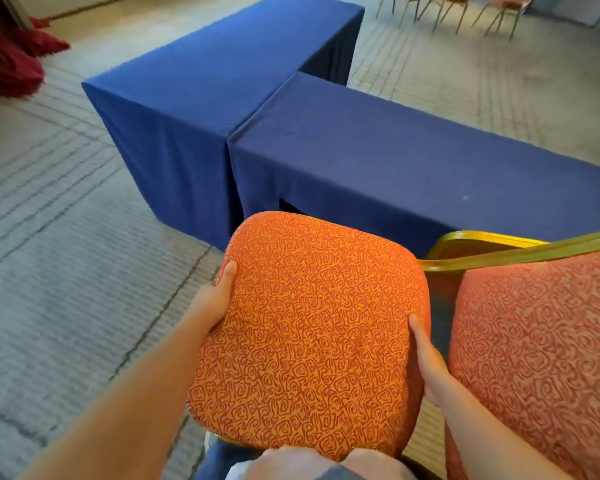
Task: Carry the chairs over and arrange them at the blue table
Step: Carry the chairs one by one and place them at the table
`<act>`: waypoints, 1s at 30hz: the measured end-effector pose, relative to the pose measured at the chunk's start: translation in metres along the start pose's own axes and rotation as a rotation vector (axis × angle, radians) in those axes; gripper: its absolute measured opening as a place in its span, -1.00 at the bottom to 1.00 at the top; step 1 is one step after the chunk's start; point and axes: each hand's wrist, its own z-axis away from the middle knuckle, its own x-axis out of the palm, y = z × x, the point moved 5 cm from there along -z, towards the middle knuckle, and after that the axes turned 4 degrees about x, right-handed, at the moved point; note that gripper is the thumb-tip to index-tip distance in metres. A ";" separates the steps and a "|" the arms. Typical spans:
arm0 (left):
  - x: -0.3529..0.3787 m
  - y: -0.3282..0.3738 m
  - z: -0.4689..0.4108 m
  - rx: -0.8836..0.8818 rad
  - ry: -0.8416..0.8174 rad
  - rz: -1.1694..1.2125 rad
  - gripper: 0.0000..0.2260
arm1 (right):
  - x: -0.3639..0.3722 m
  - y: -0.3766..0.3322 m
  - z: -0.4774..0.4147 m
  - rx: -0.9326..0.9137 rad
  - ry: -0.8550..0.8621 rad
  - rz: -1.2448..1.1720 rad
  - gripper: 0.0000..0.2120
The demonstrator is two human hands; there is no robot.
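I hold a chair by its orange patterned cushion, close in front of me. My left hand grips the cushion's left edge, thumb on top, fingers hidden beneath. My right hand grips the right edge the same way. The cushion's far edge reaches the draped side of the near blue table. A second chair with an orange cushion and gold frame stands just to the right, at the same table. A second blue table joins it at a right angle, running away to the back.
Grey striped carpet spreads to the left and beyond the tables. Several more gold-legged chairs stand at the far back right. Red fabric lies at the upper left.
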 end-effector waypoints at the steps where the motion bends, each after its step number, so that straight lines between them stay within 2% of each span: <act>1: -0.006 0.009 -0.015 0.022 -0.024 -0.023 -0.17 | 0.012 -0.001 0.008 -0.015 0.029 -0.030 0.15; 2: -0.010 0.018 -0.028 0.048 -0.050 -0.041 -0.18 | 0.020 -0.002 0.012 -0.016 0.062 -0.076 0.09; 5: -0.006 0.044 -0.058 0.133 -0.126 -0.110 -0.22 | 0.034 0.000 0.025 -0.048 0.140 -0.196 -0.35; 6: -0.001 0.051 -0.068 0.141 -0.158 -0.141 -0.22 | 0.033 0.002 0.025 -0.036 0.191 -0.216 -0.39; 8: 0.014 0.061 -0.082 0.149 -0.233 -0.189 -0.21 | 0.033 0.009 0.031 0.003 0.244 -0.251 -0.26; 10: 0.034 0.072 -0.097 0.165 -0.304 -0.245 -0.19 | 0.028 0.021 0.030 0.029 0.276 -0.291 0.00; 11: 0.042 0.076 -0.103 0.166 -0.326 -0.278 -0.18 | 0.027 0.025 0.029 0.052 0.304 -0.305 0.07; 12: 0.052 0.081 -0.109 0.168 -0.349 -0.311 -0.17 | 0.025 0.027 0.027 0.042 0.313 -0.332 0.05; 15: 0.080 0.102 -0.121 0.225 -0.397 -0.385 -0.15 | 0.017 0.026 0.018 0.023 0.362 -0.409 -0.30; 19: 0.112 0.135 -0.132 0.278 -0.442 -0.417 -0.15 | 0.004 0.027 0.006 0.013 0.402 -0.458 -0.20; 23: 0.137 0.162 -0.138 0.321 -0.509 -0.481 -0.16 | 0.000 0.028 0.007 0.025 0.467 -0.520 -0.31; 28: 0.162 0.187 -0.147 0.376 -0.616 -0.563 -0.20 | 0.005 0.074 -0.011 0.136 0.568 -0.622 -0.03; 30: 0.168 0.192 -0.156 0.395 -0.677 -0.608 -0.18 | 0.019 0.084 -0.010 0.171 0.611 -0.685 0.01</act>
